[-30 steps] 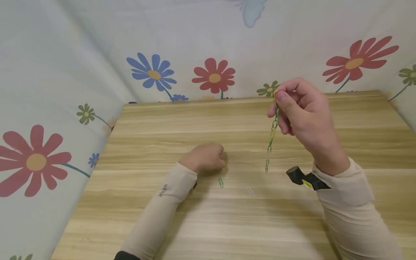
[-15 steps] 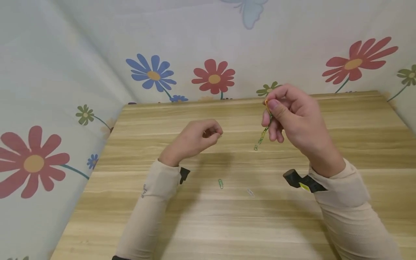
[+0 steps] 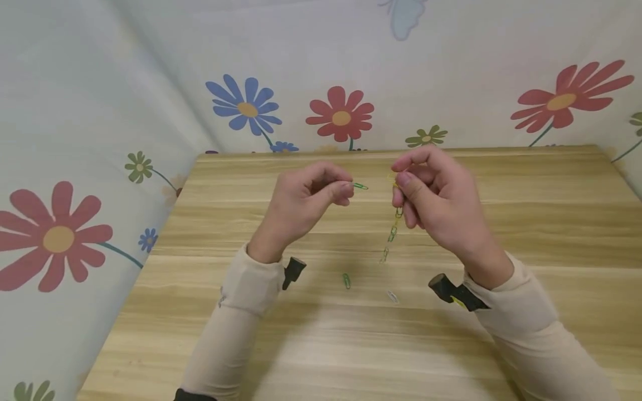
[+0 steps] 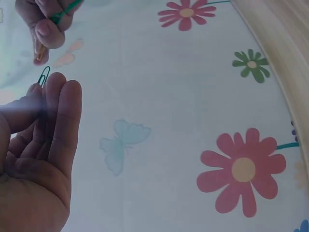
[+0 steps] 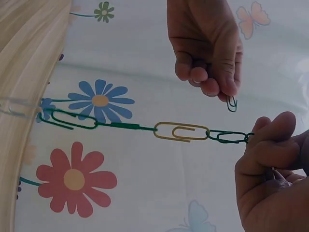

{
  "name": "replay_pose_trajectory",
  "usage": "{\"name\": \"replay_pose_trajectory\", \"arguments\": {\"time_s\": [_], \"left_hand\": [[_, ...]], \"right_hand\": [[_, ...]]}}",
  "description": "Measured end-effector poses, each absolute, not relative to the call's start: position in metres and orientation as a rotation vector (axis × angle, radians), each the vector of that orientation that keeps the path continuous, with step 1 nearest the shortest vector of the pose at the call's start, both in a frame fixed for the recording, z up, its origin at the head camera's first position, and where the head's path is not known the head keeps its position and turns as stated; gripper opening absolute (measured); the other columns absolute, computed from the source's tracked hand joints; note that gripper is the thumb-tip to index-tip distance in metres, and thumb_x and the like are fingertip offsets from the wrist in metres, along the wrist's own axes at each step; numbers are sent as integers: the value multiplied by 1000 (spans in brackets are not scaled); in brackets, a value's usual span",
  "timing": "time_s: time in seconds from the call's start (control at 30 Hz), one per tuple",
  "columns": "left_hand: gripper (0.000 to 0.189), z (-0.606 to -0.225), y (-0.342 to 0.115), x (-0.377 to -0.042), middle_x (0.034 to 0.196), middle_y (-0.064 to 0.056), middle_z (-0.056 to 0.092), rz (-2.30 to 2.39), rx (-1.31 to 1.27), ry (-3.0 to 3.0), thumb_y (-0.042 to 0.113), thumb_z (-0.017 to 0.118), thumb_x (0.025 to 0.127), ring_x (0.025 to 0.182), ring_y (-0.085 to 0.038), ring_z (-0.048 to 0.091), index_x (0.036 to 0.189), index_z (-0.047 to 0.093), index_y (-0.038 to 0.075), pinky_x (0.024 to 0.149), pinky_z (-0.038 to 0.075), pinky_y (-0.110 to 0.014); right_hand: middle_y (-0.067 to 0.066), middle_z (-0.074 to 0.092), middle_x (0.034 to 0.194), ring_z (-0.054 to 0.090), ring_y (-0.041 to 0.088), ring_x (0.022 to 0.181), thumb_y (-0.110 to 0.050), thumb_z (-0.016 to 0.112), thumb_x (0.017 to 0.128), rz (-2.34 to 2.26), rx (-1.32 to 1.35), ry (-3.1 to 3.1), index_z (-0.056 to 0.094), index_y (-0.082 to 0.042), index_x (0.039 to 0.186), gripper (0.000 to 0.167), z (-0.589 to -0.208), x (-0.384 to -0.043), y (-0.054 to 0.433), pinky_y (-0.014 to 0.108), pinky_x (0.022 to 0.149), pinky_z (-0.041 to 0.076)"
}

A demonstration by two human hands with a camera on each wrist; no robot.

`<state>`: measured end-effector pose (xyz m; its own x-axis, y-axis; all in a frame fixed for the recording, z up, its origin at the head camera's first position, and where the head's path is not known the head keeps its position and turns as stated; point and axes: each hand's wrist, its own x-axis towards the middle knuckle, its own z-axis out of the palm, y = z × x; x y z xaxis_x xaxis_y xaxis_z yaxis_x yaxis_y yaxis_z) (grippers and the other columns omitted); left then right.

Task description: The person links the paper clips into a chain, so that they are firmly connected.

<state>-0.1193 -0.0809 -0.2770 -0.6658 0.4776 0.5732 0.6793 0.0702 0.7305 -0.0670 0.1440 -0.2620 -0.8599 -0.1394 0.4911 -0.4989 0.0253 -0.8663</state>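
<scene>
My left hand (image 3: 308, 203) pinches a green paper clip (image 3: 360, 186) between thumb and fingertips, one end of it sticking out toward the right hand. Opposite it, my right hand (image 3: 438, 197) pinches the top of a paper clip chain (image 3: 393, 234), which hangs down over the table. In the right wrist view the chain runs through green clips, a yellow clip (image 5: 181, 131) and a pale clip (image 5: 19, 107). A yellow-orange clip (image 4: 41, 52) shows at the right fingertips in the left wrist view. A short gap separates the two hands.
On the wooden table (image 3: 165, 312) lie a loose green paper clip (image 3: 346, 280) and a white paper clip (image 3: 392, 296), below the hands. A flower-printed cloth (image 3: 426, 72) rises behind the table's back edge and along its left side.
My left hand has risen from the table with a green paper clip. The right hand has come left and slightly down with the chain, so the hands are nearer each other.
</scene>
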Motion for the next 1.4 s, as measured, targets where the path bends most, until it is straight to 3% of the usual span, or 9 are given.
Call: {"name": "replay_pose_trajectory", "arguments": {"time_s": [0.23,0.43,0.63,0.87,1.07,1.23,1.4], "left_hand": [[6,-270,-79,-113,84,-9,69,-1637,-1274,-2088,-10,69,91,73,-17,67,96,68,-7,69,58,-33],[4,-266,-78,-107,86,-7,68,-1344,-1383,-2106,-5,66,93,77,-13,64,97,67,-4,76,56,-27],[4,-260,-77,-104,88,-6,66,-1161,-1447,-2062,-1,64,94,78,-11,63,94,68,-1,75,55,-25],[5,-259,-81,-103,84,-6,65,-1275,-1395,-2001,-5,64,90,74,-11,62,92,66,-1,73,56,-26],[5,-257,-83,-101,80,-6,64,-1457,-1343,-2022,-7,64,90,69,-13,59,94,64,-4,68,56,-30],[6,-257,-82,-99,78,-5,61,-1643,-1313,-2017,-9,62,90,64,-18,56,96,63,-6,63,54,-30],[5,-256,-81,-97,80,-6,62,-1720,-1312,-2025,-8,63,91,63,-19,56,95,63,-6,59,52,-30]], "right_hand": [[18,54,64,43,16,40,12,53,98,1938,804,-1946,52,8,103,6,-266,-61,134,25,38,39],[19,54,64,42,15,40,14,52,97,1943,853,-1957,51,8,102,8,-268,-61,129,25,37,37],[16,54,64,41,15,39,15,51,97,1916,850,-2025,51,6,102,10,-266,-60,129,25,36,36],[17,54,64,39,16,38,12,51,99,1934,825,-2110,51,3,101,10,-264,-58,130,26,34,33],[18,56,66,42,16,39,12,48,100,1983,923,-2053,51,7,106,9,-267,-61,131,27,35,36],[13,65,74,50,16,40,8,45,102,1975,986,-2068,56,6,112,14,-267,-63,133,27,35,37],[14,65,87,55,19,46,1,53,102,1933,925,-2133,64,-1,109,13,-264,-60,133,28,37,38]]}}
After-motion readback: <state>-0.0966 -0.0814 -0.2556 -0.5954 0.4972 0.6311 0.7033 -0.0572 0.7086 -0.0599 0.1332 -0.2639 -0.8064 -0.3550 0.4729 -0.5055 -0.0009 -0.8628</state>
